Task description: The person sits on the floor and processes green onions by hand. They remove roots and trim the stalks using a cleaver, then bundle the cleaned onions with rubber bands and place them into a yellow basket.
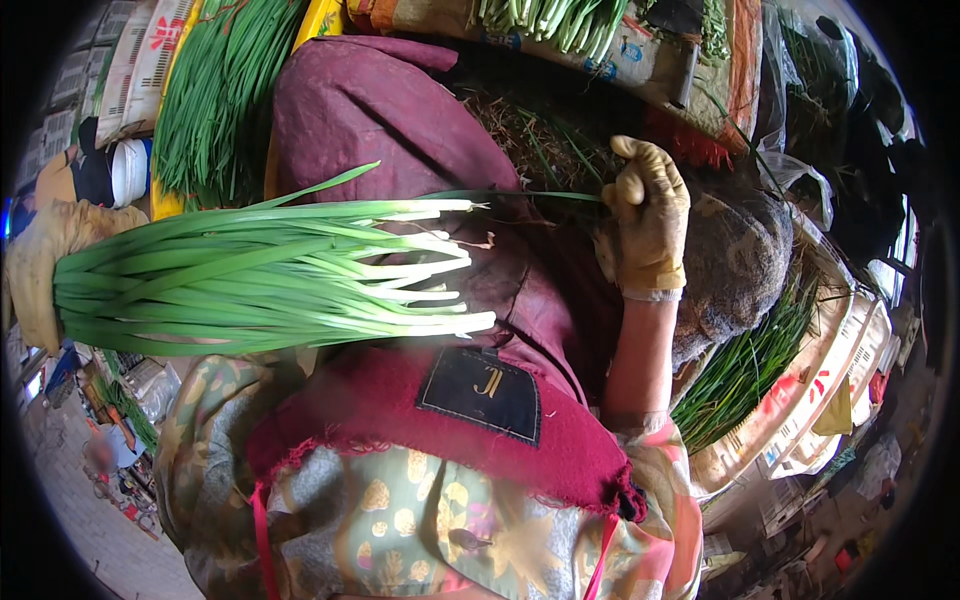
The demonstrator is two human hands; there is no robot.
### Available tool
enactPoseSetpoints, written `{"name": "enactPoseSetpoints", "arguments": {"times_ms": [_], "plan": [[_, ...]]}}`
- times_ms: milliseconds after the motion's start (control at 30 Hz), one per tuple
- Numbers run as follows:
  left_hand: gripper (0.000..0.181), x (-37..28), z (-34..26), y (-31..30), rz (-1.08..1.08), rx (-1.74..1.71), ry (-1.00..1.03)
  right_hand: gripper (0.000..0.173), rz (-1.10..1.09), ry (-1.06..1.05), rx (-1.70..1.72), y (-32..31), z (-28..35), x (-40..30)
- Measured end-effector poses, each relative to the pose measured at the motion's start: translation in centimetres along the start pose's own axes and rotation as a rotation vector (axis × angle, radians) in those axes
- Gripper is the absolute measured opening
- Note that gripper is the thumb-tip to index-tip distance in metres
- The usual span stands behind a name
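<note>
My left hand, in a yellowed work glove, grips a bunch of garlic chives by its leafy end. The bunch lies sideways above my lap, its white stem ends pointing right. My right hand, gloved too, is raised over my thigh with its fingers curled. A single long green leaf runs from behind the bunch's upper edge to my right fingers, which appear closed on its end. Beneath the bunch, a maroon apron with a dark patch covers my lap.
A yellow crate at the upper left holds long chives. White-ended chives lie on a sacking-covered surface ahead. Plant scraps litter the ground below. At right, a white plastic crate holds more greens. Another person is at far left.
</note>
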State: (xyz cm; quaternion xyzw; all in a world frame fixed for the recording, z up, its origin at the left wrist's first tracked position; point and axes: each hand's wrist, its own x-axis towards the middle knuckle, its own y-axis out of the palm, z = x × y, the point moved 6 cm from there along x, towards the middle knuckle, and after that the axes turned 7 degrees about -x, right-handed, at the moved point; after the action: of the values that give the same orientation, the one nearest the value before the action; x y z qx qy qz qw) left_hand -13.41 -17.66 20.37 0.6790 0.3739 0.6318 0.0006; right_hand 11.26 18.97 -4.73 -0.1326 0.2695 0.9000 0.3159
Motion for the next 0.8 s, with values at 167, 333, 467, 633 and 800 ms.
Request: {"name": "enactPoseSetpoints", "arguments": {"times_ms": [167,333,467,633,800], "plan": [[0.02,0.4,0.8,-0.3,0.018,-0.006,0.015,0.061,0.475,0.182,-0.166,6.9,0.0,-4.7],[0.023,1.9,2.1,-1.2,0.031,0.001,0.006,0.053,0.736,0.431,-0.385,9.2,-3.9,-7.0],[0.025,2.9,3.2,-1.8,0.054,-0.001,0.001,0.022,0.625,0.367,-0.476,9.3,-4.8,-6.8],[0.028,4.3,4.5,-1.7,0.072,0.022,0.0,0.022,0.631,0.352,-0.501,8.8,-2.7,-7.1],[0.031,5.8,5.6,-2.3,0.094,0.029,-0.012,0.021,0.872,0.212,-0.092,13.2,0.4,-8.2]]}}
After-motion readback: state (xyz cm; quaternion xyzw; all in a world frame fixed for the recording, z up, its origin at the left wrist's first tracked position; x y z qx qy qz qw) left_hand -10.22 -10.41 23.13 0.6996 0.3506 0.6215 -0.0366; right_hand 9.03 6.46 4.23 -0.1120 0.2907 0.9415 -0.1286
